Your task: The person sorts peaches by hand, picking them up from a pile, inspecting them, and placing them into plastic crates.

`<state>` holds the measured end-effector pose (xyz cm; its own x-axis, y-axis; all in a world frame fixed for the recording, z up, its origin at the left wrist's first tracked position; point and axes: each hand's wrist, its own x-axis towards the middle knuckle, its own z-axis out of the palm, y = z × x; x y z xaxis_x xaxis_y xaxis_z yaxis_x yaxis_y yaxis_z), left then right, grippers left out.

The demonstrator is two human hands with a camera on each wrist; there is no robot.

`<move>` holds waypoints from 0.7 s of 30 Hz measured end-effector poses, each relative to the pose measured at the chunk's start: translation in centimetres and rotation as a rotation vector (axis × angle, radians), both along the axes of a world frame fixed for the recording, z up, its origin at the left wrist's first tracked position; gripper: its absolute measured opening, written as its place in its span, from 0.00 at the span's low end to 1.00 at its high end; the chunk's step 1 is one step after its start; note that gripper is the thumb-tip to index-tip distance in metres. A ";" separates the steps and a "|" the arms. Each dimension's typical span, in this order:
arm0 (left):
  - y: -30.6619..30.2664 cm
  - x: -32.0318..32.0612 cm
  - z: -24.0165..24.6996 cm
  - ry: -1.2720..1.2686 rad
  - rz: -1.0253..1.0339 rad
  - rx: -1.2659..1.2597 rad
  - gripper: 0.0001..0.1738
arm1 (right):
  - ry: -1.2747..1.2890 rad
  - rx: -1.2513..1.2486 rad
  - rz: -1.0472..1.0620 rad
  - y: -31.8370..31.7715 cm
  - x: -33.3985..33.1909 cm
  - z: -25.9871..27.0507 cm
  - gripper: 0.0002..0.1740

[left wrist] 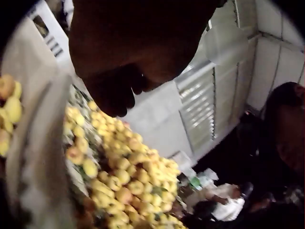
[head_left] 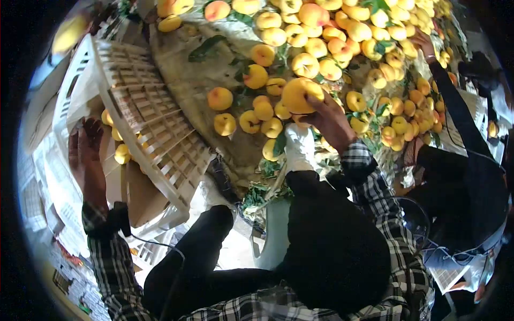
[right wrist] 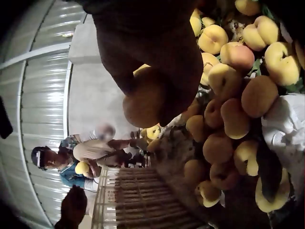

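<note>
I see the right hand's [head_left: 331, 124] fingers curled round a peach [head_left: 301, 96] (likely so it stays secure), the left hand's [head_left: 87, 147] loose by the crate [head_left: 123, 122].

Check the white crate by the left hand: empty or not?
The white crate isn't empty: yellow fruits show inside, near cardboard. Cannot tell how full; its slatted wall hides part.

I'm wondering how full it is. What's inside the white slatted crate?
In the crate, a few yellow fruits show beside brown, cardboard-like sheeting. Its slatted side covers the rest, so how many it holds cannot be told.
</note>
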<state>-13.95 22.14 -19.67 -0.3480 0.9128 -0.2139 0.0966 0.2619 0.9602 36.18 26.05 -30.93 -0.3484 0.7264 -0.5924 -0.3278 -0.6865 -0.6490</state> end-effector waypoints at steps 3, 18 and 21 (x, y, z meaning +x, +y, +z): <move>2.0 10.4 3.8 0.135 -0.285 -0.134 0.21 | 0.057 0.037 0.011 0.5 -0.3 0.0 0.29; 1.6 33.0 -9.5 -0.636 -0.298 -0.687 0.27 | -0.968 0.559 0.200 3.8 6.7 -4.3 0.29; 1.2 33.2 -12.1 -0.739 -0.226 -0.710 0.27 | -1.605 0.855 -0.007 9.2 7.9 -9.3 0.32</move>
<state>19.22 23.37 -31.75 0.2506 0.5219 -0.8154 -0.3340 0.8371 0.4332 44.09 35.21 -40.18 0.1253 0.9752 0.1822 0.8991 -0.0339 -0.4365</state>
